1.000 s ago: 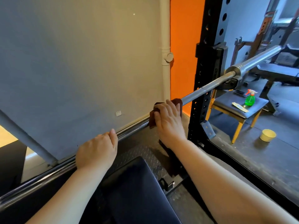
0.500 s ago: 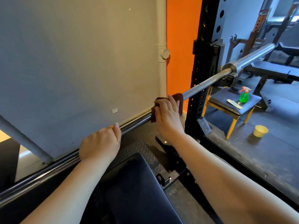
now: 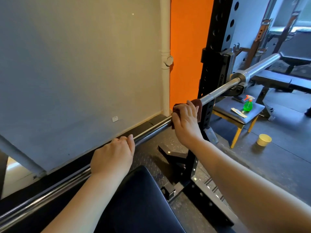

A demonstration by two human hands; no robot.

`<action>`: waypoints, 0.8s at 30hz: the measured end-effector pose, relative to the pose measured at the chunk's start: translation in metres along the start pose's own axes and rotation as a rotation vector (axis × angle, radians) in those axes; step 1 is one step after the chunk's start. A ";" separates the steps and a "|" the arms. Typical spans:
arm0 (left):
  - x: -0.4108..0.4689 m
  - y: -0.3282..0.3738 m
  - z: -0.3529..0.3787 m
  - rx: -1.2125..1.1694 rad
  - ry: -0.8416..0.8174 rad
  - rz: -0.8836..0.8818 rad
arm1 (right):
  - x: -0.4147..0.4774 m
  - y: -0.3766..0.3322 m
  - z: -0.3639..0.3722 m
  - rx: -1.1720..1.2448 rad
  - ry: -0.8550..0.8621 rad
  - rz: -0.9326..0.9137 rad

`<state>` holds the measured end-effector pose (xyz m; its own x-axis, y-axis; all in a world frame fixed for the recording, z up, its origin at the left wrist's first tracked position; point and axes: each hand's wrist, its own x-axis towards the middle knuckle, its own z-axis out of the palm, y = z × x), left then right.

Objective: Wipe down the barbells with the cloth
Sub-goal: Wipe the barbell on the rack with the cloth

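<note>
soft, fairly bright indoor light, strongest in the far right background, which looks pale and hazy. long white glare streaks run along the barbell (image 3: 151, 130) shaft. the wall (image 3: 75, 64) shades from warm beige at the top to cool grey lower down. the cup (image 3: 263, 140) throws a faint shadow to its left on the floor (image 3: 277, 165). wide-angle distortion bows the barbell and tilts the rack upright (image 3: 217, 47); the picture's bottom corners look soft.

Gym, power rack (image 3: 217, 52), racked barbell (image 3: 218, 91), bench (image 3: 276, 79)
</note>
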<state>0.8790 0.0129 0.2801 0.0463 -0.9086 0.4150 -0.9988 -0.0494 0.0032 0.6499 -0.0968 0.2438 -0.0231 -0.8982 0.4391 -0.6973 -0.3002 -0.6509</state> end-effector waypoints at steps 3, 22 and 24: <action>0.008 0.011 0.006 -0.010 0.015 0.066 | -0.012 -0.015 0.014 -0.004 -0.029 -0.093; 0.046 0.063 0.028 -0.136 0.052 0.253 | 0.042 0.060 -0.052 -0.113 -0.163 -0.189; 0.047 0.065 0.027 -0.108 0.072 0.258 | 0.052 0.065 -0.051 -0.050 -0.075 -0.084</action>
<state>0.8172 -0.0441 0.2751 -0.2070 -0.8536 0.4781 -0.9737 0.2275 -0.0154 0.5668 -0.1464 0.2554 0.0895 -0.8927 0.4417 -0.7292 -0.3608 -0.5814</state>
